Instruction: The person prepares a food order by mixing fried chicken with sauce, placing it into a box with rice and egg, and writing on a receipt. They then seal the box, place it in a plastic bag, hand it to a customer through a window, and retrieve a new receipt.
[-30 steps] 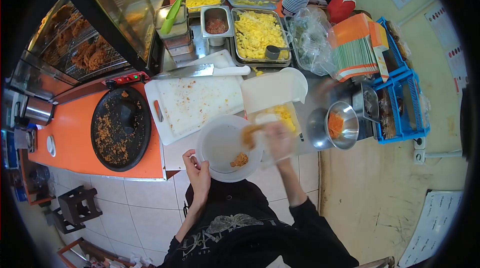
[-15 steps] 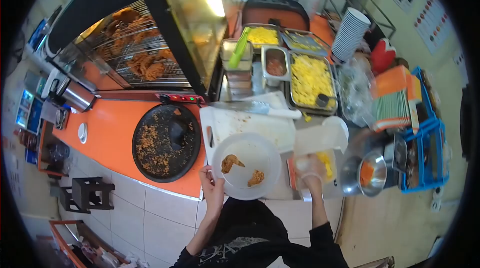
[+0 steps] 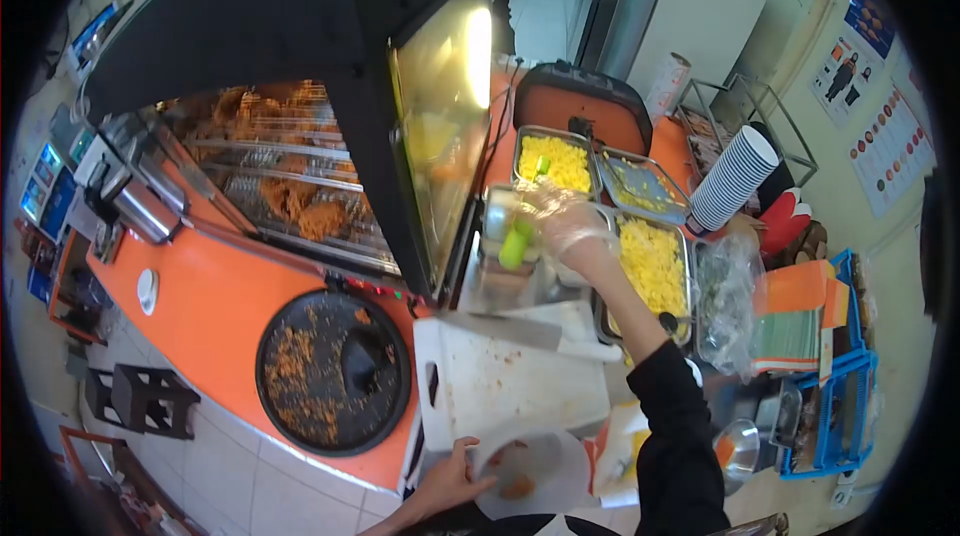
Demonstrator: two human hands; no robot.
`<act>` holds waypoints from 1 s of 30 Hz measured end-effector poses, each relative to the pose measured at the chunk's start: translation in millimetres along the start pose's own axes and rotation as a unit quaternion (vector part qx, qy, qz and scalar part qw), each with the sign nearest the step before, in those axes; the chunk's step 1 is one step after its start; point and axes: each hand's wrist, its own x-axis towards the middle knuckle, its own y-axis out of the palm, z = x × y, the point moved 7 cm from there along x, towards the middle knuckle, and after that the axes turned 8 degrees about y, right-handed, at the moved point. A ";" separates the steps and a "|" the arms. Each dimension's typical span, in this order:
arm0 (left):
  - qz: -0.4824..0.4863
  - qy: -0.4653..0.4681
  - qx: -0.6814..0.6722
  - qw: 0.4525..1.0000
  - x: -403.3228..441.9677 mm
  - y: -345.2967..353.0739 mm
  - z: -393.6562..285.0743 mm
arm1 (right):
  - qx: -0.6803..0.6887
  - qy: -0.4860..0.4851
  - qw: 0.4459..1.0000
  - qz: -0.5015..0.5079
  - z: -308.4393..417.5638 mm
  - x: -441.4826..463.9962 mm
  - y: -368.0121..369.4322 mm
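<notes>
My right hand (image 3: pixel 570 221), in a clear plastic glove, is closed around a bright green utensil (image 3: pixel 515 243) above the metal containers. Motion blurs it, and the fingers hide the middle of the utensil, so its exact kind is unclear. My bare left hand (image 3: pixel 450 484) grips the left rim of a white plate (image 3: pixel 565 466) at the counter's front edge. Pieces of fried chicken (image 3: pixel 518 486) lie on that plate. Just beyond it is a white cutting board (image 3: pixel 510 386) with crumbs and a white-handled knife (image 3: pixel 585 346).
A heated glass cabinet (image 3: pixel 420 166) with fried chicken stands at the left. Before it lies a black round pan (image 3: pixel 335 436) of crumbs. Trays of yellow food (image 3: pixel 655 271) sit behind the board. Stacked cups (image 3: pixel 735 181) and a blue basket (image 3: pixel 850 376) are at the right.
My right hand has moved from the wrapper at the front right up to the green utensil and closed on it. The view has shifted; my left hand stays at the plate.
</notes>
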 end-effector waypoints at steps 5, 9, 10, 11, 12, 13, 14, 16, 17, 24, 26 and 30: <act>-0.196 0.209 0.037 0.957 101.4 -94.2 -64.7 | -0.077 -0.084 0.993 0.024 -10.5 35.8 33.3; -0.421 0.267 0.096 0.862 206.3 -90.0 -120.5 | 0.085 0.251 0.963 0.037 -71.6 34.5 53.5; -0.461 0.236 0.105 0.849 223.7 -86.6 -127.5 | 0.135 0.343 0.928 0.044 -88.2 25.6 66.2; -0.499 0.205 0.116 0.834 235.9 -87.8 -129.0 | 0.117 0.268 0.955 0.054 -77.5 27.8 64.1; -0.520 0.232 0.077 0.819 244.8 -91.4 -127.1 | 0.145 0.308 0.937 0.076 -74.8 27.1 56.2; -0.540 0.253 0.036 0.802 251.4 -93.8 -122.0 | 0.172 0.344 0.917 0.101 -70.4 25.4 46.5; -0.561 0.269 -0.006 0.783 251.2 -95.7 -117.7 | 0.198 0.379 0.895 0.130 -70.0 20.4 44.5; -0.537 0.283 -0.060 0.793 242.6 -94.4 -97.8 | 0.399 0.439 0.800 0.092 -87.4 -2.7 51.4; -0.531 0.297 -0.035 0.793 219.1 -95.7 -97.7 | 0.466 0.418 0.774 0.095 -89.2 -5.6 57.0; -0.480 0.406 0.027 0.777 79.3 -77.4 -50.1 | 0.251 0.422 0.805 0.334 -94.5 -27.6 145.6; -0.475 0.375 0.027 0.796 62.8 -74.8 -33.5 | 0.507 0.390 0.708 0.300 -89.9 -31.8 197.7; -0.481 0.320 0.010 0.816 46.5 -66.7 -12.3 | 0.610 0.438 0.593 0.290 -70.4 -40.7 151.3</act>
